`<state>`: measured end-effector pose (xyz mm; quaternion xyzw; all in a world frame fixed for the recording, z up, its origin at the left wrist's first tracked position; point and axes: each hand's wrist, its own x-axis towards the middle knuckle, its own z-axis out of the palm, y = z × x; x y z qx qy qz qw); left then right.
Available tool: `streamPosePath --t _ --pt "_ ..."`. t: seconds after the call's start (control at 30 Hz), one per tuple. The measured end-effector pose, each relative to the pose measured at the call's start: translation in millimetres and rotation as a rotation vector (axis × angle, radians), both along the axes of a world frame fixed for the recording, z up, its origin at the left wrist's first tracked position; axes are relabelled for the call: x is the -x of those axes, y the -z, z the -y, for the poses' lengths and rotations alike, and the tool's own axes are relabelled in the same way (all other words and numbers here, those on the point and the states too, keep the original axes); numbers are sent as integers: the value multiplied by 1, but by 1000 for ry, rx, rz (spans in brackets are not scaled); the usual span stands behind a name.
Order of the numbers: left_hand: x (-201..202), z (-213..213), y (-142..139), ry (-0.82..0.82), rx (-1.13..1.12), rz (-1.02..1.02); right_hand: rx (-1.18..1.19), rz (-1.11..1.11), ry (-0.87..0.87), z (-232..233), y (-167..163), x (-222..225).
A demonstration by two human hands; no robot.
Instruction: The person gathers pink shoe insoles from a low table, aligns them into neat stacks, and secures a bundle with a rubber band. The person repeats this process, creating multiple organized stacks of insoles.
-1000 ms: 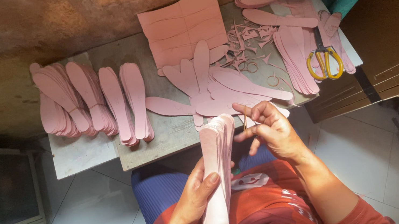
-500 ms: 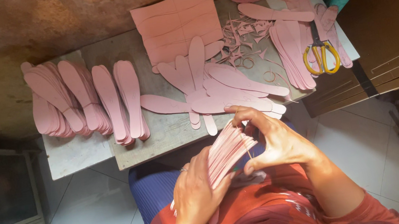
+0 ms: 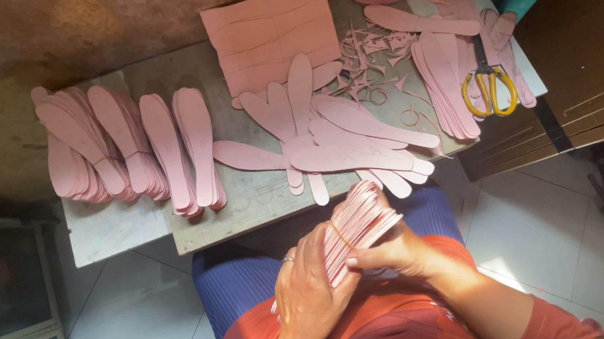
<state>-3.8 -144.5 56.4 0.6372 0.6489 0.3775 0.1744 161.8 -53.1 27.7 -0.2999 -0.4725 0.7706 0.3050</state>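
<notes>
Both my hands hold a stack of pink insole-shaped cutouts [image 3: 355, 225] over my lap, edge up and tilted toward the table. My left hand [image 3: 306, 294] wraps the lower part of the stack; a ring shows on one finger. My right hand [image 3: 389, 252] grips it from the right side. A thin rubber band crosses the stack near its upper end. Just beyond, loose pink cutouts [image 3: 342, 137] lie fanned on the grey table [image 3: 122, 226].
Bundled pink cutouts [image 3: 124, 147] line the table's left half. A pink uncut sheet [image 3: 269, 30] lies at the back, trimmings [image 3: 373, 57] beside it. Yellow-handled scissors [image 3: 487, 83] and more cutouts [image 3: 439, 79] sit at the right. White floor tiles lie below.
The stack has swung from hanging upright to lying tilted across my lap, and both hands have closed around it lower and nearer my body.
</notes>
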Motion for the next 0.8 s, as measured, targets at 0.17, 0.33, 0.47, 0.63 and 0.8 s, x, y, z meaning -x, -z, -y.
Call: streamPosePath --t 0.17,0.33,0.47,0.63,0.8 --pt "7 -6 10 -104 63 42 -217 484 157 12 -3 2" --pt "14 -12 12 -234 89 123 -1179 491 -195 23 -19 -36" --pt "20 -14 14 -300 158 333 -797 49 -303 31 -24 -57" --pt "15 -12 26 -261 -20 235 212 -764 138 27 -15 -54" --pt "5 -10 37 -198 -132 232 315 -332 306 12 -2 -27"
